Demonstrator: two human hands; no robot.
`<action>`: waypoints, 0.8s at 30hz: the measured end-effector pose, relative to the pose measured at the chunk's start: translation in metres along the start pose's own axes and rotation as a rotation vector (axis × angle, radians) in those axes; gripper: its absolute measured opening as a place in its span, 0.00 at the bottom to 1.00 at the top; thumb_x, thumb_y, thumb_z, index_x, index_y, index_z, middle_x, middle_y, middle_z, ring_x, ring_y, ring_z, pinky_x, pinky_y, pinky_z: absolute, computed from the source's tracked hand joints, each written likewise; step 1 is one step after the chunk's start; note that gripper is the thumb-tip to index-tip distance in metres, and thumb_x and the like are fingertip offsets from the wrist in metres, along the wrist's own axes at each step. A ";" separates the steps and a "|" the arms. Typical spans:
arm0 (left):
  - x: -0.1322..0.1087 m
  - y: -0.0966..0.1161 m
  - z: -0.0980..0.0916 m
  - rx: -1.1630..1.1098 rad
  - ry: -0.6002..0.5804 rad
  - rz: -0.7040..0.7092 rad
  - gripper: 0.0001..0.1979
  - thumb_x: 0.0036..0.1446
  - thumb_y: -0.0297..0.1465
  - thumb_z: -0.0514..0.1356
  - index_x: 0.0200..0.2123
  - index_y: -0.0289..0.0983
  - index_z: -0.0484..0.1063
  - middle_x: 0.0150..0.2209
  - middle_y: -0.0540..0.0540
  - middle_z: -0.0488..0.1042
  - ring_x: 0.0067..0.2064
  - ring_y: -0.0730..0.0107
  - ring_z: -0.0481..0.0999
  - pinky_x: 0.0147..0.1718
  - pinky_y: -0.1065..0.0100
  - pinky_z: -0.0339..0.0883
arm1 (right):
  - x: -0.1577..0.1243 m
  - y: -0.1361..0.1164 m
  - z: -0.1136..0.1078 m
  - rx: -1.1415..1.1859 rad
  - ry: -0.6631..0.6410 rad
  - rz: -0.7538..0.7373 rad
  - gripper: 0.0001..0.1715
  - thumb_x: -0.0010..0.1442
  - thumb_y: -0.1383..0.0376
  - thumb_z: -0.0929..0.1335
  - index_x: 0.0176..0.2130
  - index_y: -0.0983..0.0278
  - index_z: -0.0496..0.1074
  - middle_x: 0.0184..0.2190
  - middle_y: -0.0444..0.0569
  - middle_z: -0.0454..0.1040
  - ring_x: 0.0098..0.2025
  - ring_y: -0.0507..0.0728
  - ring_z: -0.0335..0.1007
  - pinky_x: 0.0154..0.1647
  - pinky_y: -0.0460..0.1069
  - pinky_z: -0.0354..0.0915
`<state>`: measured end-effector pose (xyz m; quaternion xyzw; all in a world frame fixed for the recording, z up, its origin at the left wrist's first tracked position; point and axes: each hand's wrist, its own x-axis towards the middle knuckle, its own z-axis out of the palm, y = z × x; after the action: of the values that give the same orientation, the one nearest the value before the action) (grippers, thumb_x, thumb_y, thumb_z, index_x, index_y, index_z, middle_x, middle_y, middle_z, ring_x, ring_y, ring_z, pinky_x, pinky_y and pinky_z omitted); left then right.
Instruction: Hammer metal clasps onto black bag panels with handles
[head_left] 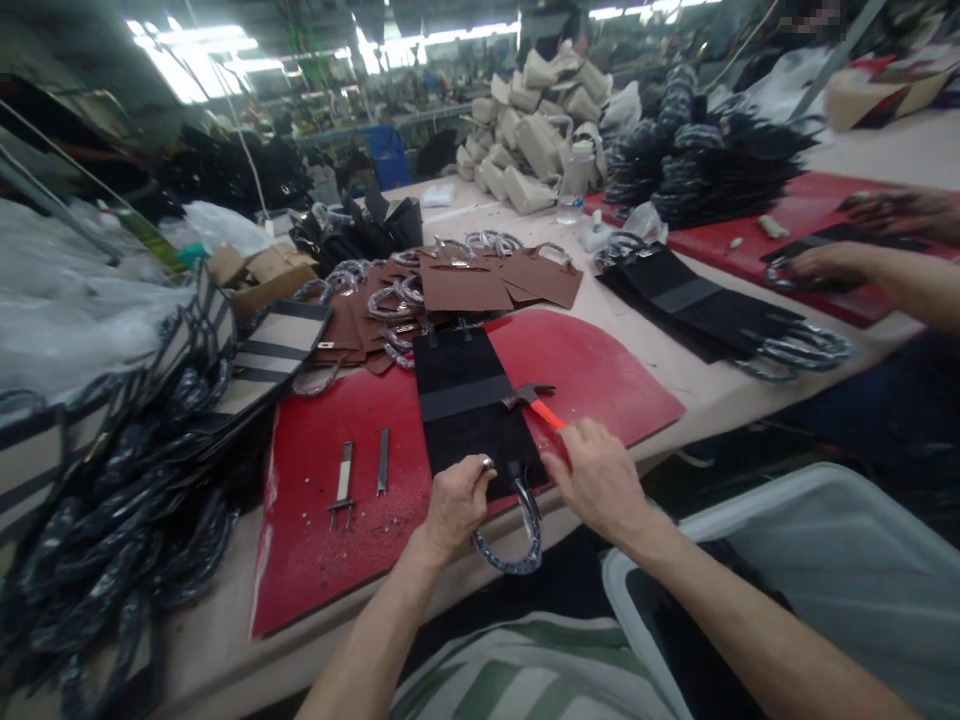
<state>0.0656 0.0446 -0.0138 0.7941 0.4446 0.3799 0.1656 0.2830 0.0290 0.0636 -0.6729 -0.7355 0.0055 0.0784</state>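
Note:
A black bag panel (472,425) with a grey band across its middle lies flat on the red mat (600,370). Its plastic-wrapped handle (527,540) loops over the near edge of the table. My left hand (459,500) is closed in a pinch at the panel's near end, with a small shiny metal piece (487,463) at the fingertips. What kind of piece it is cannot be made out. In my right hand (600,475) is a claw hammer (546,410), gripped by its orange handle, its head above the panel's right edge. Two slim metal tools (383,462) rest left of the panel.
Brown bag panels (465,285) lie beyond the mat. Black-and-beige pieces (277,340) crowd the left side, and black panels (697,300) lie to the right. A pale plastic bin (825,540) stands at the lower right. A co-worker's hand (825,262) works at the far right.

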 end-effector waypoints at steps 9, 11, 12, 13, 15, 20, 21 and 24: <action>0.010 0.007 -0.002 -0.488 0.353 -0.520 0.12 0.65 0.37 0.56 0.34 0.36 0.71 0.31 0.46 0.78 0.34 0.65 0.81 0.34 0.65 0.78 | -0.038 -0.038 0.054 0.708 -0.402 0.234 0.10 0.63 0.68 0.60 0.32 0.65 0.67 0.29 0.51 0.74 0.33 0.57 0.70 0.33 0.48 0.58; 0.016 0.008 -0.012 -0.603 0.442 -0.599 0.13 0.63 0.40 0.57 0.34 0.35 0.70 0.32 0.47 0.77 0.33 0.65 0.82 0.33 0.64 0.79 | -0.036 -0.031 0.052 0.842 -0.440 0.207 0.10 0.61 0.66 0.60 0.28 0.63 0.64 0.25 0.46 0.70 0.28 0.52 0.66 0.29 0.46 0.57; 0.019 0.007 -0.019 -0.609 0.473 -0.602 0.14 0.62 0.41 0.59 0.35 0.35 0.70 0.32 0.47 0.77 0.33 0.65 0.82 0.33 0.64 0.79 | -0.034 -0.029 0.050 0.948 -0.462 0.213 0.10 0.61 0.65 0.61 0.27 0.63 0.62 0.23 0.43 0.68 0.25 0.51 0.63 0.26 0.45 0.56; 0.022 0.005 -0.027 -0.594 0.501 -0.599 0.14 0.61 0.41 0.60 0.35 0.35 0.70 0.32 0.47 0.77 0.33 0.65 0.81 0.32 0.65 0.78 | -0.033 -0.027 0.048 1.065 -0.482 0.236 0.11 0.60 0.63 0.61 0.26 0.62 0.61 0.21 0.42 0.65 0.22 0.50 0.60 0.23 0.44 0.55; 0.024 0.000 -0.043 -0.561 0.575 -0.612 0.14 0.59 0.42 0.61 0.34 0.35 0.70 0.30 0.49 0.76 0.30 0.67 0.80 0.31 0.66 0.78 | -0.033 -0.027 0.045 1.285 -0.518 0.311 0.11 0.57 0.60 0.63 0.26 0.62 0.60 0.18 0.39 0.62 0.18 0.48 0.54 0.18 0.44 0.51; 0.004 -0.022 -0.074 -0.426 0.725 -0.795 0.13 0.56 0.41 0.60 0.31 0.35 0.70 0.27 0.51 0.74 0.25 0.69 0.77 0.27 0.67 0.74 | -0.048 -0.051 0.046 1.597 -0.650 0.405 0.13 0.50 0.56 0.67 0.26 0.62 0.63 0.17 0.38 0.63 0.14 0.47 0.50 0.11 0.43 0.47; -0.005 -0.026 -0.077 -0.359 0.727 -0.845 0.14 0.56 0.41 0.60 0.31 0.35 0.71 0.26 0.50 0.75 0.25 0.69 0.76 0.27 0.68 0.73 | -0.052 -0.057 0.046 1.657 -0.685 0.412 0.14 0.49 0.56 0.67 0.26 0.62 0.62 0.17 0.38 0.63 0.13 0.46 0.49 0.11 0.43 0.47; -0.034 -0.039 -0.079 -0.126 0.679 -0.943 0.17 0.56 0.44 0.59 0.29 0.35 0.74 0.22 0.51 0.73 0.25 0.68 0.73 0.24 0.70 0.68 | -0.059 -0.072 0.042 1.800 -0.796 0.445 0.14 0.47 0.57 0.69 0.26 0.61 0.61 0.16 0.36 0.62 0.12 0.45 0.47 0.10 0.42 0.45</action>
<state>-0.0272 0.0316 -0.0011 0.3330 0.7546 0.5241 0.2120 0.2110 -0.0325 0.0234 -0.4348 -0.2881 0.7974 0.3034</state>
